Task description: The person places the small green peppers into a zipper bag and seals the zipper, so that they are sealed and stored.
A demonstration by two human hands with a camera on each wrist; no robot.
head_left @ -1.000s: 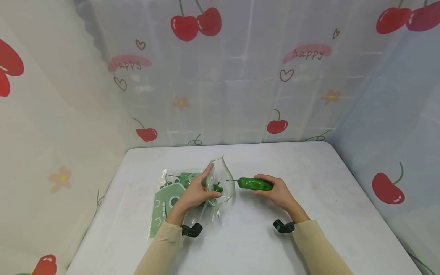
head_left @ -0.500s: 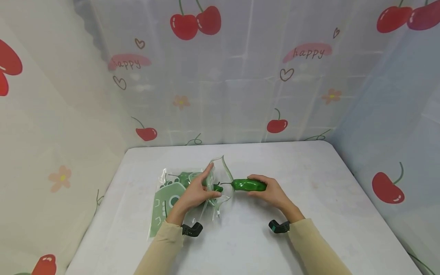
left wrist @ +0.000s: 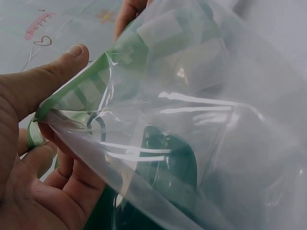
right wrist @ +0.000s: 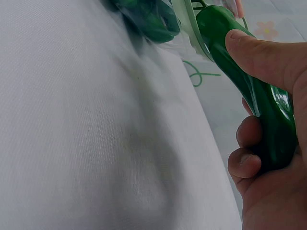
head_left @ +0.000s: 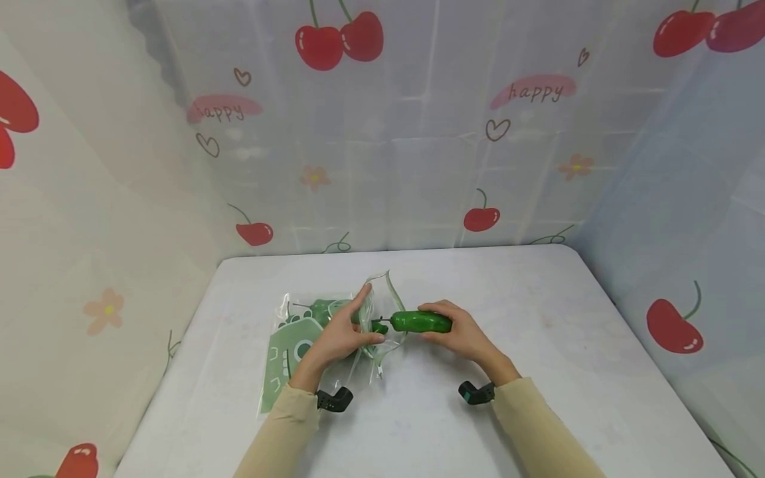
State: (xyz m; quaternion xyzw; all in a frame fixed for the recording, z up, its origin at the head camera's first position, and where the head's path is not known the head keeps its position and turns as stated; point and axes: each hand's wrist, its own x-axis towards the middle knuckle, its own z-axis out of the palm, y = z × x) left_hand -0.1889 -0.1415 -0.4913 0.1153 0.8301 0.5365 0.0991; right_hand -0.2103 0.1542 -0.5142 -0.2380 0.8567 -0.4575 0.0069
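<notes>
A clear zip bag with a green cartoon print (head_left: 285, 345) lies left of centre, its mouth spread toward the right. My left hand (head_left: 336, 340) holds the bag at its mouth, thumb and fingers apart; in the left wrist view the fingers curl by the green-edged rim (left wrist: 76, 86). Inside the bag are green peppers (head_left: 321, 310), partly hidden by the print and the hand. My right hand (head_left: 467, 333) grips another long green pepper (head_left: 420, 321) by its blunt end. Its stem points left into the bag's mouth, and in the right wrist view the pepper's top (right wrist: 216, 21) is right at the rim.
Both hands work over a white table (head_left: 478, 431) with rounded far corners. Behind it and along both sides hang curtains (head_left: 406, 166) printed with cherries. Each wrist wears a black strap device (head_left: 477, 393).
My right hand has moved left with the pepper, bringing its stem end from outside the bag to within its mouth. The left hand and the bag have stayed in place.
</notes>
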